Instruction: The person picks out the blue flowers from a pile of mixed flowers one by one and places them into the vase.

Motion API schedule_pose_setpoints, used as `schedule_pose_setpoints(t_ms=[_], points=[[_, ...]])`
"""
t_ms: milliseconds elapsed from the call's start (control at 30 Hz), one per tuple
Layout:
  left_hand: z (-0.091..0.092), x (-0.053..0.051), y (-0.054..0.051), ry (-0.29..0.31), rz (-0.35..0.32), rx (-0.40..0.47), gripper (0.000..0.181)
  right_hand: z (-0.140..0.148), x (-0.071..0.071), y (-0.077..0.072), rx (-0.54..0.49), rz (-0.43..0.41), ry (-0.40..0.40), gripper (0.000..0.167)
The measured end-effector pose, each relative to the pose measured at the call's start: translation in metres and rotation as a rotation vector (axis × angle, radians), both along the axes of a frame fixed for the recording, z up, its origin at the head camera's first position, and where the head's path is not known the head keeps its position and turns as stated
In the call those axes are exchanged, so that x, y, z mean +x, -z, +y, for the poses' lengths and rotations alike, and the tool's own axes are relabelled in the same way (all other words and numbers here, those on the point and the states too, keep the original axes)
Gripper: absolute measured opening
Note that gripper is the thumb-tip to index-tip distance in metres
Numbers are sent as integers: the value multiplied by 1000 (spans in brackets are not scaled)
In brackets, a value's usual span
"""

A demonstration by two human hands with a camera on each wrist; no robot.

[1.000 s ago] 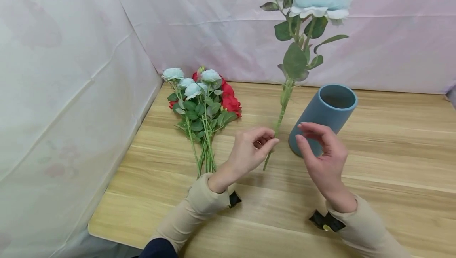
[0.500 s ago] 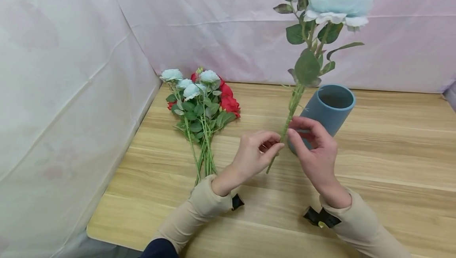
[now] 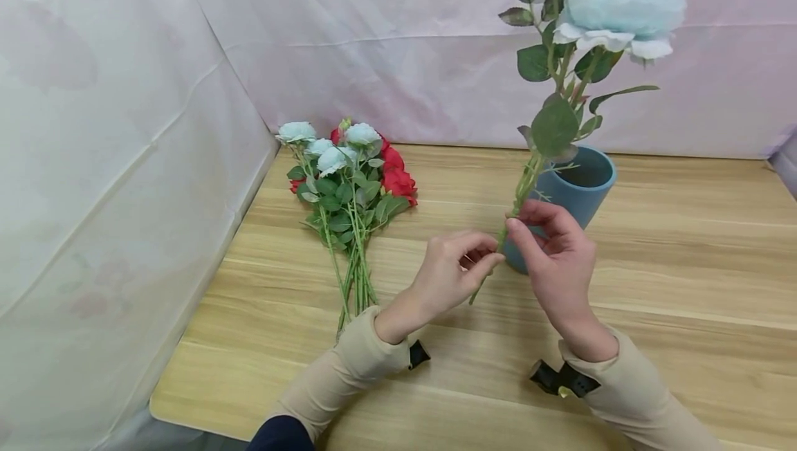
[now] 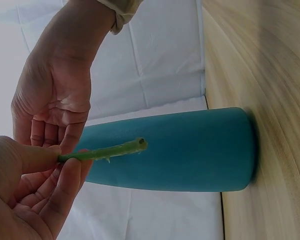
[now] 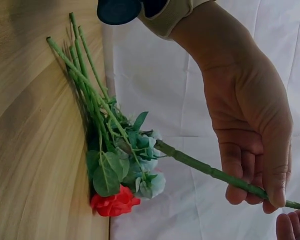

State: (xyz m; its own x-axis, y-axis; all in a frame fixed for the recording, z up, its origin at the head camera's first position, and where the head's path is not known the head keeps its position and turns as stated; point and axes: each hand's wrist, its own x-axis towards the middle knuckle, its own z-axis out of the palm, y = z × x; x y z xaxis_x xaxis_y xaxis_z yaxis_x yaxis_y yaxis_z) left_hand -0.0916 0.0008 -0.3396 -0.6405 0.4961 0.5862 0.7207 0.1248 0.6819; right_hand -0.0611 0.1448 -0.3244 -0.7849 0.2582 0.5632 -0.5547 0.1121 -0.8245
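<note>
A pale blue flower [image 3: 625, 8] on a long green stem stands up in front of the blue vase [image 3: 582, 195]. Thumb and fingers of the left hand [image 3: 445, 274] pinch the stem low down, with its cut end [image 4: 140, 144] sticking out below. Just above, the right hand [image 3: 560, 268] pinches the same stem between thumb and forefinger. In the right wrist view the stem [image 5: 205, 167] runs through the left hand's fingers [image 5: 275, 192]. The vase is upright on the table behind the right hand, which partly covers it.
Left of the hands, a pile of pale blue flowers [image 3: 336, 159] and red flowers [image 3: 398, 182] lies on the wooden table [image 3: 249, 340], stems toward the person. A light cloth [image 3: 386, 84] hangs behind the table and another part at its left.
My right hand has moved left to the stem and now pinches it. The flower has shifted right and leans more, its leaves now overlapping the vase's rim. My left hand has moved slightly right.
</note>
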Motion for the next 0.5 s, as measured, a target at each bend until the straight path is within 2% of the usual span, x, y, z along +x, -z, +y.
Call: schedule_pose_setpoints(t_ms=[267,500], points=[[0,1,0,10,-1,-4,4,1,0,0,-95,2,-66,15],[1,2,1,10,3,-1,4,1,1,-1,-107,-9,-70,16]])
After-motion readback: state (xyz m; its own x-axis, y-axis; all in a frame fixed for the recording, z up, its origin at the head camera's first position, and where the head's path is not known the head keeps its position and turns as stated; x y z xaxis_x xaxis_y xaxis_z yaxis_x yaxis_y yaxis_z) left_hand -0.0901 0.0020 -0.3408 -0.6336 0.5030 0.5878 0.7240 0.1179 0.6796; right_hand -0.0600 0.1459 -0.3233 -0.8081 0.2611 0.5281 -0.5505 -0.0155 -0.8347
